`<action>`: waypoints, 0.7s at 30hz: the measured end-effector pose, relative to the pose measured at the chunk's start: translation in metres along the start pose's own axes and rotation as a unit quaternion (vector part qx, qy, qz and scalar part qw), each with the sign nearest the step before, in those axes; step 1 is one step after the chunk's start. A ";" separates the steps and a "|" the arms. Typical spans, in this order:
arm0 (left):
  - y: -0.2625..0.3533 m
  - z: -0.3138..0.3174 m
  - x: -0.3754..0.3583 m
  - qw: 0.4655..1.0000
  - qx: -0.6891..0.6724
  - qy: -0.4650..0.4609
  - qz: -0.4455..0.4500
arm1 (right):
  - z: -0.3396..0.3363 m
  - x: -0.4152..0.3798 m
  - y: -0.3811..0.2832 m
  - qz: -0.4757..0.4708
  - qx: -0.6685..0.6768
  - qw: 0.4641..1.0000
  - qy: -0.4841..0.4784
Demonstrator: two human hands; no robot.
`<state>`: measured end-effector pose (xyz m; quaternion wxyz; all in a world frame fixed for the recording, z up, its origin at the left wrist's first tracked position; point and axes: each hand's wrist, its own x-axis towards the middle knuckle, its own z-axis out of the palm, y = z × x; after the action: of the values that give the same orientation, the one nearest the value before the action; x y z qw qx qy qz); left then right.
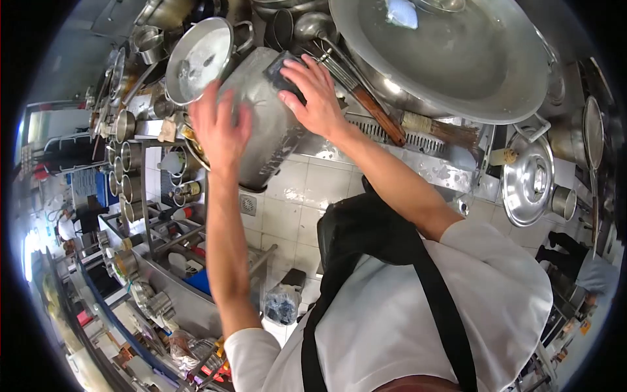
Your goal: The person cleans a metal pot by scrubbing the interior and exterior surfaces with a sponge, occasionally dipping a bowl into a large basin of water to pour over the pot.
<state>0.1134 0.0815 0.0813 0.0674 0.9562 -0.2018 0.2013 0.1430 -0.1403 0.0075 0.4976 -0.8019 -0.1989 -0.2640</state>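
A large grey metal vessel (261, 130) with dark markings along its side stands tilted at the counter's edge. My right hand (317, 95) presses a dark scouring pad (279, 73) against its upper part, thumb and fingers bent over the pad. At the vessel's left edge is my left hand (221, 127), its fingers apart and slightly blurred by motion. Just beyond that hand, a round metal pan (199, 60) with a loop handle leans by the vessel.
A wide metal basin (444, 59) holding cloudy water and a pale blue cloth (401, 13) fills the upper right. Wooden-handled tools (379, 114) lie beside it near a ladle (315, 27). A shiny lid (528, 176) is at right. Another person (588, 264) is at far right.
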 end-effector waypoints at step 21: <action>-0.019 0.000 -0.035 0.500 -0.683 0.230 -0.480 | 0.060 -0.012 -0.110 -0.071 0.007 0.984 -0.161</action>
<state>0.0921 0.1116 0.0665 0.8299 0.4829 0.2359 0.1501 0.0834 -0.0397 0.0545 0.4448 -0.8141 -0.3351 -0.1645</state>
